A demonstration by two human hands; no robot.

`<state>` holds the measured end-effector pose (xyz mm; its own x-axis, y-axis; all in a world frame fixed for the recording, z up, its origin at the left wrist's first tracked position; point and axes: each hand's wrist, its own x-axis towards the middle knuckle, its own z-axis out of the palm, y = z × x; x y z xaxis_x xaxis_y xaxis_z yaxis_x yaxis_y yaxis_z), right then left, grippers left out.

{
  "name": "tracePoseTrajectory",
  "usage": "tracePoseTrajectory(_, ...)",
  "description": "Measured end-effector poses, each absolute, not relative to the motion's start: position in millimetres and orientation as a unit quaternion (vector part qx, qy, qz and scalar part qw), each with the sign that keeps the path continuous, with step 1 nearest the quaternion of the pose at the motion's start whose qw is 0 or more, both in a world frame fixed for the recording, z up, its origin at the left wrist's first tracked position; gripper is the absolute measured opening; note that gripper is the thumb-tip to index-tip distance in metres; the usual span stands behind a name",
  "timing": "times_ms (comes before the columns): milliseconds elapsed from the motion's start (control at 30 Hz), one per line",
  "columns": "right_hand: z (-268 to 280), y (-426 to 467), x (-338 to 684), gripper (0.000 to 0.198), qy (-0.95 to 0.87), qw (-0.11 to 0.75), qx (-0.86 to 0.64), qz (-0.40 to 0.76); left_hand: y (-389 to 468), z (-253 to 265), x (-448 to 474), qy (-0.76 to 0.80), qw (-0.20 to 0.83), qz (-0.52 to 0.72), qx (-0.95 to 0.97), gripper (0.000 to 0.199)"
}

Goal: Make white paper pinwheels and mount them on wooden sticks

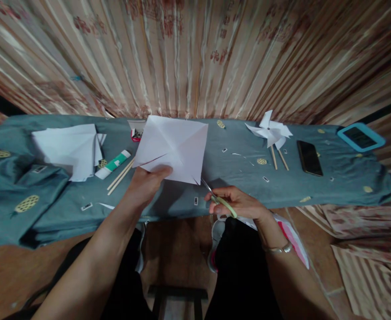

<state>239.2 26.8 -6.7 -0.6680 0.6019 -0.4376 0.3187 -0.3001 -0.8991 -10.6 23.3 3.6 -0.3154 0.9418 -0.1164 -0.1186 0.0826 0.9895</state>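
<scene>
My left hand (pixel 150 180) grips a square sheet of white paper (pixel 182 138) by its near edge, thumb on top. Diagonal creases cross the sheet, and a slit runs in from its near left corner. In my right hand (pixel 237 201) is a pair of scissors (pixel 224 205) with pale green handles. The blades point up and left, at the near right corner of the paper, where a short cut shows. How far the blades are apart is hard to make out.
On the cloth-covered table (pixel 168 202) lie a paper stack (pixel 70 149), a glue tube (pixel 113 164), wooden sticks (pixel 120 178) and a small red box (pixel 136 135). Rightward are paper pinwheels (pixel 270 129) on sticks, a phone (pixel 309 158) and a blue-framed device (pixel 361 137). A curtain (pixel 195 58) hangs behind.
</scene>
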Motion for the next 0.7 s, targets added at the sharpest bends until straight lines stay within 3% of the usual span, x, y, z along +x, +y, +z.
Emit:
tracePoseTrajectory(100, -7.4, 31.7, 252.4, 0.049, -0.587, 0.146, -0.427, 0.672, 21.6, 8.7, -12.4, 0.591, 0.451, 0.562, 0.364, 0.033)
tracePoseTrajectory(233, -8.3, 38.9, 256.3, 0.056, -0.531, 0.334, -0.496, 0.601, 15.4, 5.6, -8.4, 0.610, 0.454, 0.510, 0.401, 0.034)
tracePoseTrajectory(367, -10.5, 46.2, 251.6, 0.059, -0.471, 0.460, -0.502, 0.560, 11.3, 5.0, 2.7, 0.622, 0.464, 0.448, 0.444, 0.018)
tracePoseTrajectory(500, -12.6, 51.8, 248.6, 0.051, -0.469, 0.485, -0.507, 0.536, 8.6, 10.8, 15.9, 0.614, 0.472, 0.411, 0.480, 0.008)
tracePoseTrajectory(700, -11.1, 52.4, 245.2, 0.041, -0.469, 0.427, -0.524, 0.568, 6.1, 0.3, 17.8, 0.595, 0.493, 0.424, 0.472, 0.012)
